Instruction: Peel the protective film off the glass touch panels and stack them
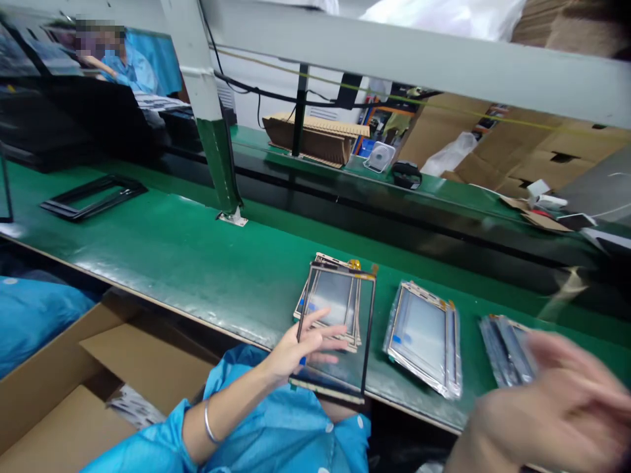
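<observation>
Left of the plastic-wrapped stack of grey rectangular panels (424, 335), the left hand (305, 343) grips a clear rectangular black-bordered pane (342, 376) by its side, splayed across it, presumably for support. Right of the stack, the right hand (552, 407) is blurred; I cannot tell its grip.

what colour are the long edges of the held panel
The long edges are black; the head view shows this.

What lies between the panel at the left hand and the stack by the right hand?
Another stack, on the green table, lies between the panel at the left hand and the right-hand stack, in the head view.
</observation>
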Demonstrator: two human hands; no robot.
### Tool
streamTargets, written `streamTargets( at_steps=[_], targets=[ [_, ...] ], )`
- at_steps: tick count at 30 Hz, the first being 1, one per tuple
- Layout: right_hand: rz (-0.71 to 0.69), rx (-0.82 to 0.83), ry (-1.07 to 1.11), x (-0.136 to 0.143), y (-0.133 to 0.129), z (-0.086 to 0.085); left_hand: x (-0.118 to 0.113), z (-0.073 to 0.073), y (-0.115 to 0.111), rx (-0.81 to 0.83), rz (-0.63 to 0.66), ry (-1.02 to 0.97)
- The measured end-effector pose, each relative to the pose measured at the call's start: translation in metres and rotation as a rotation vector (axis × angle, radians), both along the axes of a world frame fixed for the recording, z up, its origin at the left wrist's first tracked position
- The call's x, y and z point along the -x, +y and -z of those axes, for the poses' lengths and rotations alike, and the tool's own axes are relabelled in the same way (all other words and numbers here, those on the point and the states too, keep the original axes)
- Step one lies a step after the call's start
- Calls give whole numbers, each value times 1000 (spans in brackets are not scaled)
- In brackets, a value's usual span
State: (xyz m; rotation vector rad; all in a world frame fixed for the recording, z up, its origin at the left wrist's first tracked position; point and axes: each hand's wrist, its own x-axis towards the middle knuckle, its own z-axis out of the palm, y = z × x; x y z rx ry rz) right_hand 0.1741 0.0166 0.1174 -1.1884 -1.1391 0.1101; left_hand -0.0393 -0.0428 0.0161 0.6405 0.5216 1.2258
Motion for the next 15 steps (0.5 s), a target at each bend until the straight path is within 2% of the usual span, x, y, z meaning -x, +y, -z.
streamTargets(
  at_steps=[1, 2, 4, 6, 8, 15],
  targets=[
    [-1, 20, 1, -2, -14, 17, 3, -4, 1, -14, -41, 11],
    [-71, 109, 8, -1, -29, 36, 6, -9, 3, -29, -80, 17],
    [-287, 349, 50, 7, -56, 69, 8, -16, 5, -59, -140, 27],
    [-438, 489, 124, 17, -74, 89, 7, -21, 4, -85, -180, 38],
    [-478, 492, 175, 24, -80, 96, 6, -25, 1, -100, -206, 60],
    [-519, 451, 34, 23, -78, 87, 5, -37, -9, -143, -226, 125]
  ],
)
